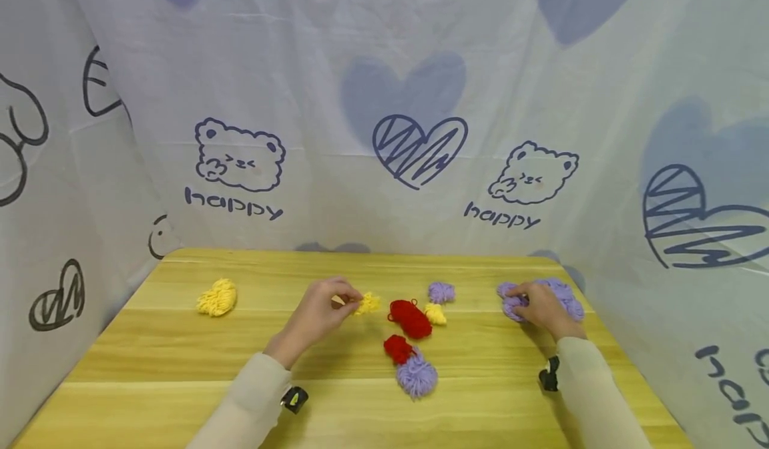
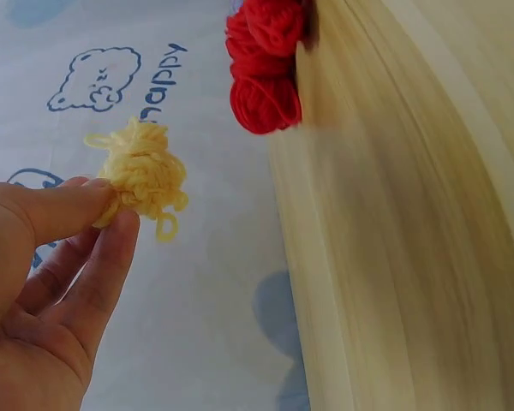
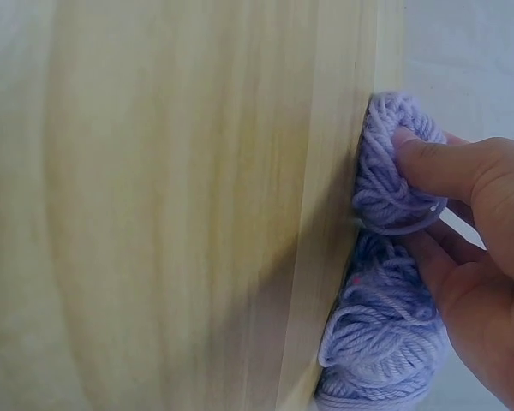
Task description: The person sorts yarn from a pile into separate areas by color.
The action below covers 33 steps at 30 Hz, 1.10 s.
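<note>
My left hand (image 1: pixel 318 317) pinches a small yellow yarn bundle (image 2: pixel 146 175) between thumb and fingertips, with loops of yarn sticking out. In the head view this bundle shows left of the red yarn. Over at the right side of the table, my right hand (image 1: pixel 543 309) grips a purple yarn bundle (image 3: pixel 390 175), thumb on its near face and fingers behind. That bundle sits on the tabletop, right beside another purple yarn ball (image 3: pixel 381 342). In the head view, part of the purple yarn is hidden behind my right hand.
On the wooden table (image 1: pixel 198 395), a yellow yarn ball (image 1: pixel 217 297) lies far left. Near the middle are a large red bundle (image 1: pixel 411 319), a smaller red one (image 1: pixel 398 349), a purple pompom-like ball (image 1: pixel 417 375), a small purple bundle (image 1: pixel 441 292) and a yellow one (image 1: pixel 435 313). Printed cloth (image 1: pixel 324 189) hangs behind.
</note>
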### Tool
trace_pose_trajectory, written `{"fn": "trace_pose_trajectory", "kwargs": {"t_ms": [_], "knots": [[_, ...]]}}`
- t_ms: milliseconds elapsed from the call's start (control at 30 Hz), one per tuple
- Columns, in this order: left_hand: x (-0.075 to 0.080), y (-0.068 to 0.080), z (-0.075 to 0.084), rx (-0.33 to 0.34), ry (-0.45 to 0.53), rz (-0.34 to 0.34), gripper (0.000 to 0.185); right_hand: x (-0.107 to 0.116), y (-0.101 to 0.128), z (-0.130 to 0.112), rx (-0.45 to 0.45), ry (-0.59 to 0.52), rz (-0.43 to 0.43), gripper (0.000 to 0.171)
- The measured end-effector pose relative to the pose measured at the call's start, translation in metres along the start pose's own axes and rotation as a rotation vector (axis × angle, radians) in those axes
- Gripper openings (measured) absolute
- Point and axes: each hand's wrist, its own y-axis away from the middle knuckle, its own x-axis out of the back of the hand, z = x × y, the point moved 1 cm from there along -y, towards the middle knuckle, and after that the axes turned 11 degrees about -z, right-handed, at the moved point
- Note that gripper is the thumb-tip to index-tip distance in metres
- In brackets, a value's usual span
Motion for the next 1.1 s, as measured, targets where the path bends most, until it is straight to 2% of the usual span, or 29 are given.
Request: {"fn": "trace_pose_trajectory", "kwargs": {"t_ms": [133,600,1100], "knots": [[0.005,0.005,-0.007,0.016,-0.013,0.016,0.011,-0.001,0.001,-0.002,-0.012,-0.006,0.001,0.029],[0.026,0.020,-0.022,0.046,-0.084,0.049,0.011,-0.002,0.001,-0.002,0.029,0.013,0.017,0.029],[0.036,0.031,-0.040,0.075,-0.094,0.090,0.010,-0.003,0.000,-0.001,0.007,0.012,0.008,0.028]]}}
